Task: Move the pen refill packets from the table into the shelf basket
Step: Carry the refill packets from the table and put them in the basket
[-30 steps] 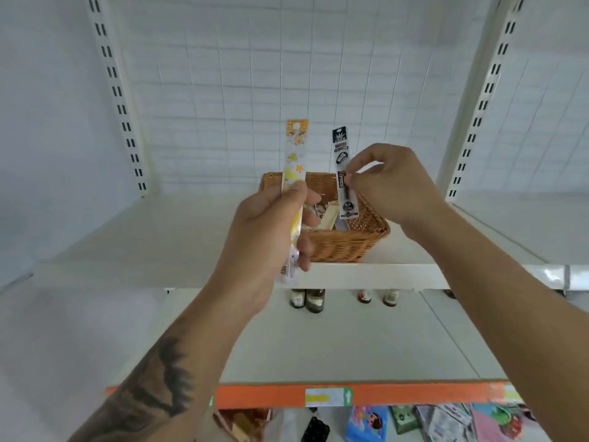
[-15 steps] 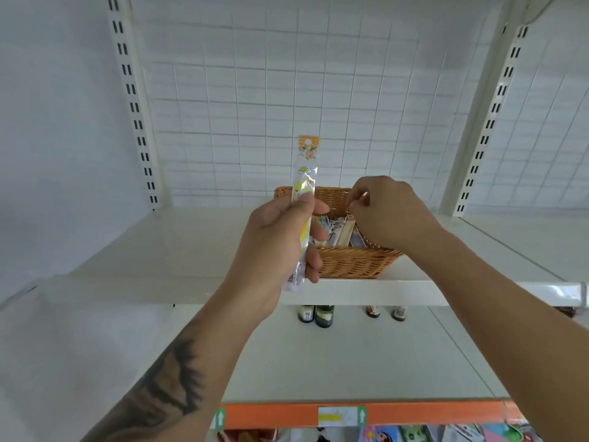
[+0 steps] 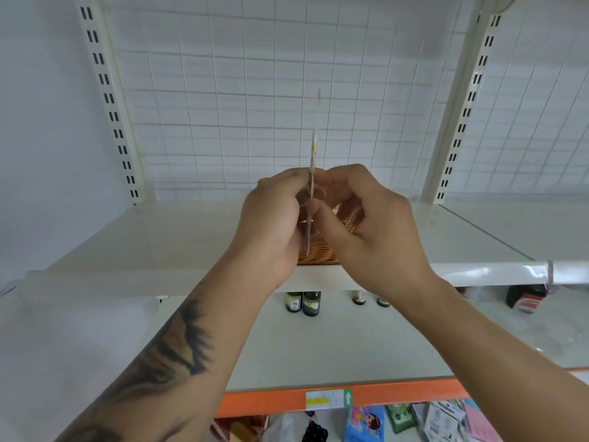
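Fingers (image 3: 318,194) of both hands pinching one packet (image 3: 313,161), edge-on and upright, left hand (image 3: 271,224) and right hand (image 3: 366,224) meeting just in front of the basket (image 3: 317,255) on the shelf (image 3: 159,237). Not yet dropped in. Basket contents hidden behind hands; table out of view, so remaining count unknown.

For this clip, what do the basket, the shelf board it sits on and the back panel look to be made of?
Basket: woven wicker or rattan, going by the tan interlaced strands; mostly hidden behind both hands. Shelf board: probably painted metal, smooth cream surface with a soft sheen and a glossy front lip. Back panel: thin white wire grid, likely coated metal, in front of a pale wall.
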Tool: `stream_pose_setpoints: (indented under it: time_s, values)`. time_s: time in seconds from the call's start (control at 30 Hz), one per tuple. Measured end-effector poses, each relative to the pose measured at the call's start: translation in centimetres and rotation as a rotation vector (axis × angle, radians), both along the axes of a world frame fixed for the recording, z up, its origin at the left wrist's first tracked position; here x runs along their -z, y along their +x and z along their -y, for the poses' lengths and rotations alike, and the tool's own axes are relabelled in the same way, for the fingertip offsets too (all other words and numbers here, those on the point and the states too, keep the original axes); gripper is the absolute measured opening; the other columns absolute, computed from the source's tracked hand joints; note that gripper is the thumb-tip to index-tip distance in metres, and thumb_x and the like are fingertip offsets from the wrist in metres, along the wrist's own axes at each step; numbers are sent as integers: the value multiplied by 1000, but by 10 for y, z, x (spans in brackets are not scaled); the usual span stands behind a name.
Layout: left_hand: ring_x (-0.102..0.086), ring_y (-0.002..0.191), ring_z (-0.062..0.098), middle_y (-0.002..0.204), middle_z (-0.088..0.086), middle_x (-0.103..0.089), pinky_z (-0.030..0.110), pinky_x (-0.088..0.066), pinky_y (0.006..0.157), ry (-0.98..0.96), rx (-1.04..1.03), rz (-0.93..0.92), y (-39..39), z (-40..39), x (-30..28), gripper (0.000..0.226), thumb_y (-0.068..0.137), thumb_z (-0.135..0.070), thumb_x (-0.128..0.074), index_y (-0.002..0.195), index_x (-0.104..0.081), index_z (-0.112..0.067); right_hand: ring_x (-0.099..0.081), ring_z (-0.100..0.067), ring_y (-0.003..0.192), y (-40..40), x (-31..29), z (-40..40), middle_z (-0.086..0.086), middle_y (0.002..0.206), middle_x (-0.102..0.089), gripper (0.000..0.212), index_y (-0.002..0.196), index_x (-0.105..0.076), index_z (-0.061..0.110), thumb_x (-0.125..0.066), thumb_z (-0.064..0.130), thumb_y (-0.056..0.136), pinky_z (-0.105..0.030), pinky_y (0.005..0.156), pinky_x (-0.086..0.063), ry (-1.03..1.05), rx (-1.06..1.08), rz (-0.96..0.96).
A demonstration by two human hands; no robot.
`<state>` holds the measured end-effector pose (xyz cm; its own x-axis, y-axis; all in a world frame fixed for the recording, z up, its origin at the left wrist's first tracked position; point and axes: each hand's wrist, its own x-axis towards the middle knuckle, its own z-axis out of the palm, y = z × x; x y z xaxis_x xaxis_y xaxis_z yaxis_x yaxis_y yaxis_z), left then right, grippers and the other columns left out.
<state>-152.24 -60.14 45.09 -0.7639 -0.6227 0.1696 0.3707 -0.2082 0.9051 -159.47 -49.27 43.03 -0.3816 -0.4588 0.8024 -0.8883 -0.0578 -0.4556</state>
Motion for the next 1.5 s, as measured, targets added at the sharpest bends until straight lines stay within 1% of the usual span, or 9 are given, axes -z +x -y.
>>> stream_pose_setpoints:
  time_s: [0.17, 0.4, 0.53, 0.63, 0.73, 0.97, 1.17, 1.27, 1.5]
  values:
    - [-54, 82, 31, 85, 18, -60, 40, -44, 70, -131, -47, 5, 2, 0, 3, 21, 104, -12, -52, 96, -71, -6, -64, -11, 73, -4, -1, 0, 14, 83, -69, 32, 121, -56, 29, -67, 15, 95, -16, 65, -46, 33, -13, -17]
    - [-72, 79, 23, 89, 8, -76, 40, -59, 71, -293, -167, 23, 18, 17, 5, 23, 104, -18, -55, 95, -76, -16, -66, -12, 66, -5, -17, 20, 10, 74, -72, 16, 104, -68, 24, -67, 11, 95, -25, 63, -52, 64, -77, 146]
    - [-65, 86, 3, 94, -13, -70, 23, -50, 77, -801, -449, 187, 29, 29, 25, 20, 103, -37, -56, 111, -72, -29, -63, -15, 58, -24, -39, 34, -2, 70, -73, 11, 102, -72, 20, -69, 12, 95, -31, 59, -52, 129, -26, 296]
    - [-63, 100, 14, 113, -5, -65, 39, -52, 90, -1308, -599, 355, 40, 36, 57, 34, 105, -46, -47, 125, -66, -27, -62, -14, 57, -45, -46, 51, -12, 82, -76, 9, 97, -74, 14, -69, 7, 94, -31, 53, -50, 256, 29, 497]
    - [-57, 118, 20, 135, 1, -58, 48, -46, 106, -1497, -604, 449, 46, 37, 83, 43, 106, -48, -40, 138, -58, -25, -64, -16, 65, -63, -39, 67, -18, 96, -76, 10, 91, -73, 12, -68, 4, 93, -29, 54, -51, 414, 102, 550]
    - [-54, 133, 25, 146, 2, -54, 61, -40, 112, -1523, -618, 488, 46, 43, 92, 49, 105, -54, -41, 147, -49, -31, -65, -17, 92, -79, -21, 82, 3, 106, -73, 25, 77, -75, 27, -66, 8, 91, -23, 60, -44, 785, 292, 266]
    - [-51, 135, 26, 149, 2, -51, 60, -37, 115, -1524, -630, 492, 45, 43, 99, 52, 104, -54, -44, 150, -47, -30, -65, -16, 86, -68, -18, 63, 4, 94, -71, 16, 85, -71, 28, -61, 24, 98, -28, 64, -50, 680, 370, 129]
    - [-49, 137, 26, 151, 1, -47, 59, -35, 116, -1521, -642, 488, 46, 40, 101, 53, 103, -52, -47, 152, -46, -29, -62, -17, 78, -52, 1, 45, 4, 82, -67, 31, 87, -70, 21, -53, 41, 103, -36, 69, -52, 419, 364, -62]
    - [-42, 145, 27, 165, 0, -35, 57, -37, 116, -1525, -655, 575, 58, 30, 104, 71, 98, -50, -50, 162, -25, -32, -51, -38, 138, -20, 84, 22, -14, 147, -57, 47, 138, -65, 16, -56, 46, 103, -56, 115, -36, 162, 374, -585]
